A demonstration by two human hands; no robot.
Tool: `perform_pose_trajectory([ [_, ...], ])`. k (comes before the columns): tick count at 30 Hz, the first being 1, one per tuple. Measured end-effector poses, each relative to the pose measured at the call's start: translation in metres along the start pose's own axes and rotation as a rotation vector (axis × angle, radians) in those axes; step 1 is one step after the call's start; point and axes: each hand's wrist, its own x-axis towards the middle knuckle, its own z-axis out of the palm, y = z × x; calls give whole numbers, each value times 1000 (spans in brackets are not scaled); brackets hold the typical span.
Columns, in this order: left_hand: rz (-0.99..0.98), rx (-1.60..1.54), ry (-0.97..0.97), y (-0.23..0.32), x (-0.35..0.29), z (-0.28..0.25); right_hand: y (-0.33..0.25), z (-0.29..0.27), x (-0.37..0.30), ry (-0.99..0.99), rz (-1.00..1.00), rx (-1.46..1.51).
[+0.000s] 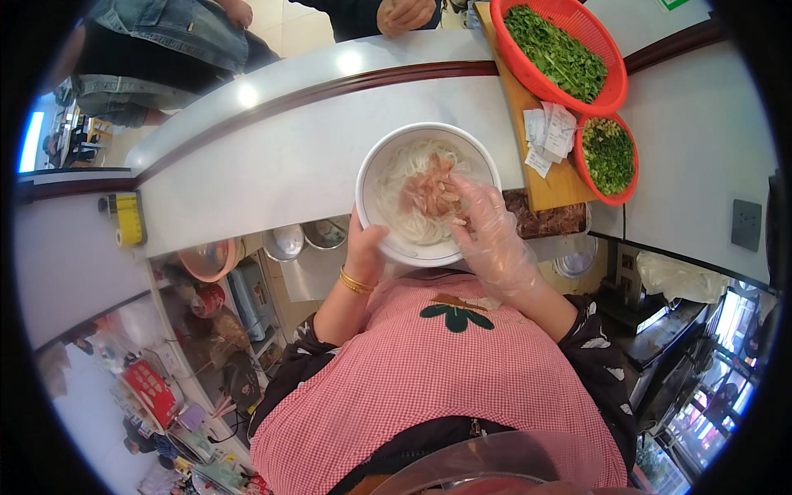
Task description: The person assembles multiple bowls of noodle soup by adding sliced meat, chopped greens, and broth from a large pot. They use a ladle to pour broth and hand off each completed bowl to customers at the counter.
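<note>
A white bowl [370, 169] with a thin dark line around its rim holds pale noodles [396, 216], topped with a loose heap of thin reddish-brown meat slices [429, 188]. My left hand [365, 246] grips the bowl's lower left side, thumb over the rim, and a gold bracelet circles that wrist. In a clear plastic glove, my right hand [491, 231] reaches over the bowl's right rim. Its fingers and thumb curve around the right end of the meat. How firmly they hold the slices is hard to see.
A long tray of dark meat [549, 216] sits right of the bowl, by a wooden board [518, 99] with paper slips [549, 136]. Red baskets of chopped greens [554, 58] and chopped scallions [606, 157] stand there. Metal bowls [324, 234] are lower left. People stand beyond the counter [272, 157].
</note>
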Motion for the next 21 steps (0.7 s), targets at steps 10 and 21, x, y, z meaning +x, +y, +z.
perform_pose_trajectory([
  [10, -38, -20, -26, -4, 6, 19, -8, -25, -1, -141, 57, -64],
  [21, -7, -83, -109, -2, 35, 71, 104, -155, 109, 369, -107, -378],
])
